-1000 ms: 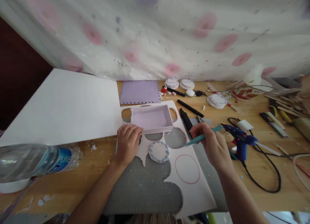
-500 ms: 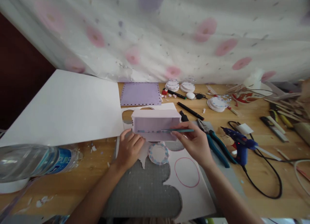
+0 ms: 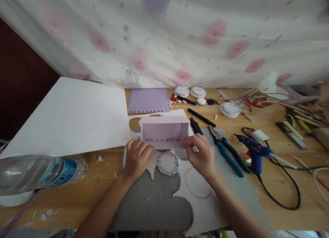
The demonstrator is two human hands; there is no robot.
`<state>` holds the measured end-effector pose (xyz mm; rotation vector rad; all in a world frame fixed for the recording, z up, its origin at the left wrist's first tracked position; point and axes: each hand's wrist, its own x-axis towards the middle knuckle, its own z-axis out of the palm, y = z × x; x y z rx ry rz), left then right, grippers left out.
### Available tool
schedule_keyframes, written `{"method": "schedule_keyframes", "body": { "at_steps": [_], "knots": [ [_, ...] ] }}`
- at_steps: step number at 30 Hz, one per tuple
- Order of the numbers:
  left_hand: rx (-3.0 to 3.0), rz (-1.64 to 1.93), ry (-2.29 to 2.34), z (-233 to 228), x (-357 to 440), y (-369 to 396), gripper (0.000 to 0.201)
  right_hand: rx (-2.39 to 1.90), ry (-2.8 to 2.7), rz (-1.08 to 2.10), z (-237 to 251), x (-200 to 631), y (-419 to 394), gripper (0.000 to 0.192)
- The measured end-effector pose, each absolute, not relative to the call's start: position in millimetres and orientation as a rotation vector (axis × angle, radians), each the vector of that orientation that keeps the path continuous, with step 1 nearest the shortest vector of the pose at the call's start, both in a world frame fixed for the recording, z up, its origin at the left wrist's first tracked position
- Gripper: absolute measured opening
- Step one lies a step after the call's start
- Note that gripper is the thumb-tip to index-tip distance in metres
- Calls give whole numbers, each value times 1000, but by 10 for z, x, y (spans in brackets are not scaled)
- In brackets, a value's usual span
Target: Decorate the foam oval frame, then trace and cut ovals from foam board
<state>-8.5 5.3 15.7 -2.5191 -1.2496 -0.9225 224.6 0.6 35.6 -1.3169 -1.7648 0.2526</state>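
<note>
A small open-fronted lilac box (image 3: 166, 128) rests on the cut white sheet, with a blue-patterned strip (image 3: 164, 139) running along its inside bottom. My left hand (image 3: 138, 155) is closed on the box's front left corner, fingers curled. At the front right corner, my right hand (image 3: 200, 152) is closed in a pinch by the strip's right end. What it pinches is hidden, and the teal tweezers cannot be made out now. A round white disc with a blue patterned rim (image 3: 167, 163) lies just in front of the box.
Teal-handled pliers (image 3: 228, 152) and a blue glue gun (image 3: 254, 150) with its cord lie to the right. A water bottle (image 3: 38, 173) and a large white board (image 3: 77, 118) are at left. Behind stand a purple panel (image 3: 149, 100), markers (image 3: 202, 117) and stacked discs (image 3: 229, 109).
My right hand has drawn slightly left and down, with its fingers at the box's corner. The teal tweezers it held have gone out of sight. My left hand stays put.
</note>
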Motion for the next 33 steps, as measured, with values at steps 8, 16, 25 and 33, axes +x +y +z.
{"method": "schedule_keyframes", "body": {
  "at_steps": [8, 16, 25, 33],
  "knots": [
    [-2510, -953, -1256, 138, -87, 49, 21, -1324, -1855, 145, 293, 2231, -14, 20],
    [-2529, -974, -1248, 159, -95, 58, 20, -1327, -1955, 58, 217, 2178, 3, 24],
    [-2529, -985, -1236, 138, -105, 73, 21, -1335, -1852, 101, 216, 2150, -3, 23],
    [-2549, -1014, -1314, 90, -127, 79, 24, -1268, -1359, 379, 345, 2198, -114, 10]
  ]
}}
